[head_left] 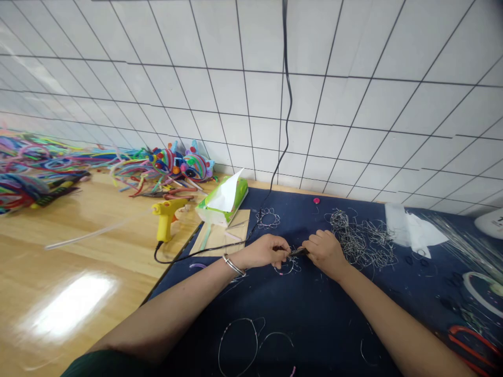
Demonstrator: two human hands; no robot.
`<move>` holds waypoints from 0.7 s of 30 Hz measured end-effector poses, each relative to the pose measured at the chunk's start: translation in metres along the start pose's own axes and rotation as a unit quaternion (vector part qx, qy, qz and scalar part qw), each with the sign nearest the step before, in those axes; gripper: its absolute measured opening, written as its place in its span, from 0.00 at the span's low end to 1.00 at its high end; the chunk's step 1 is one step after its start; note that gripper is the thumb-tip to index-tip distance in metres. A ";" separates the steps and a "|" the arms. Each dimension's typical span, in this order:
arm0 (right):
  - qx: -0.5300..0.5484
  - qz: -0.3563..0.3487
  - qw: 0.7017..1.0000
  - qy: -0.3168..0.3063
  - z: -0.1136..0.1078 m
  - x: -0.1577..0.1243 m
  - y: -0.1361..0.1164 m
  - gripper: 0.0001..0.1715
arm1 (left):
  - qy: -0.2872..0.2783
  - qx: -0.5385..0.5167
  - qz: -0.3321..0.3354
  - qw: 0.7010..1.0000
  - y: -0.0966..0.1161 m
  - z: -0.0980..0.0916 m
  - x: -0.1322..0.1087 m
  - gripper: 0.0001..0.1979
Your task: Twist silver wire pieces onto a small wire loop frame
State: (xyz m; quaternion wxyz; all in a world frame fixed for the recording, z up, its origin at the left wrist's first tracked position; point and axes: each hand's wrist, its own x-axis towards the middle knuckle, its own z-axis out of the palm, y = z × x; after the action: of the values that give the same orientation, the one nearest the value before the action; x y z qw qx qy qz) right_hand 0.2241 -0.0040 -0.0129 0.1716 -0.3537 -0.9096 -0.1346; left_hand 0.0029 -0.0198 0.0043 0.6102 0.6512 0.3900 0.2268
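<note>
Over the dark blue mat, my left hand (266,251) pinches a thin wire ring (291,270) with small loops along its edge and a pink bit at the bottom. My right hand (325,254) is closed around a dark tool, apparently pliers (300,252), whose jaws point left and meet the wire at my left fingertips. Its handles are hidden in my palm. Behind my hands lies a flower-shaped wire ring (268,218). A tangled heap of bent wire pieces (359,241) sits just right of my right hand. Closer to me rests a larger wire loop (238,345).
A yellow glue gun (167,215) stands left, its black cable (196,257) running across to the mat. Behind it are a green tissue pack (223,201) and colourful pipe-cleaner figures (196,165). Red-handled scissors (475,348) and straight wires (467,243) lie right. A tiled wall (220,89) closes the back.
</note>
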 end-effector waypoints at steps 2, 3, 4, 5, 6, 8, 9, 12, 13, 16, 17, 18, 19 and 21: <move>-0.001 0.005 1.000 -0.006 -0.001 0.001 -0.001 0.11 | 0.012 0.006 0.009 1.000 -0.003 0.001 0.001 0.08; -0.003 0.008 1.000 -0.007 -0.002 0.001 -0.002 0.11 | 0.018 0.009 0.012 1.000 -0.004 0.001 0.001 0.08; -0.005 0.013 1.000 -0.007 -0.003 0.001 -0.002 0.12 | 0.022 0.012 0.014 1.000 -0.005 0.002 0.002 0.08; -0.008 0.017 1.000 -0.006 -0.004 0.002 -0.003 0.13 | 0.028 0.013 0.015 0.999 -0.006 0.002 0.002 0.08; -0.012 0.021 1.000 -0.004 -0.005 0.002 -0.004 0.13 | 0.036 0.012 0.015 0.999 -0.006 0.003 0.003 0.09; -0.022 0.027 0.999 0.000 -0.008 0.003 -0.005 0.13 | 0.051 0.007 0.013 0.999 -0.007 0.004 0.003 0.09; -0.028 0.029 0.999 0.001 -0.009 0.003 -0.006 0.12 | 0.058 0.007 0.011 0.998 -0.008 0.004 0.003 0.09; -0.047 0.031 0.998 0.001 -0.013 0.003 -0.005 0.12 | 0.076 0.014 0.010 0.997 -0.010 0.005 0.004 0.10; -0.052 0.031 0.998 0.003 -0.014 0.004 -0.005 0.12 | 0.081 0.016 0.009 0.997 -0.010 0.005 0.005 0.10; -0.066 0.029 0.997 0.013 -0.015 0.004 -0.005 0.12 | 0.100 0.011 0.008 0.995 -0.012 0.008 0.006 0.10; -0.069 0.028 0.997 0.015 -0.016 0.004 -0.004 0.13 | 0.105 0.005 0.009 0.994 -0.013 0.009 0.006 0.10; -0.072 0.028 0.997 0.017 -0.016 0.004 -0.004 0.13 | 0.111 -0.001 0.010 0.994 -0.013 0.010 0.007 0.10; -0.074 0.030 0.997 0.018 -0.017 0.004 -0.004 0.13 | 0.114 -0.007 0.012 0.993 -0.012 0.011 0.007 0.10; -0.078 0.036 0.996 0.018 -0.019 0.004 -0.004 0.13 | 0.118 -0.016 0.012 0.993 -0.011 0.013 0.007 0.10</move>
State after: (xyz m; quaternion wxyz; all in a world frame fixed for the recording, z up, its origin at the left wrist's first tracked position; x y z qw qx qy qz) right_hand 0.2219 -0.0113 0.0051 0.1647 -0.3961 -0.8797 -0.2052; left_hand 0.0145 -0.0235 -0.0100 0.5674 0.6149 0.4474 0.3158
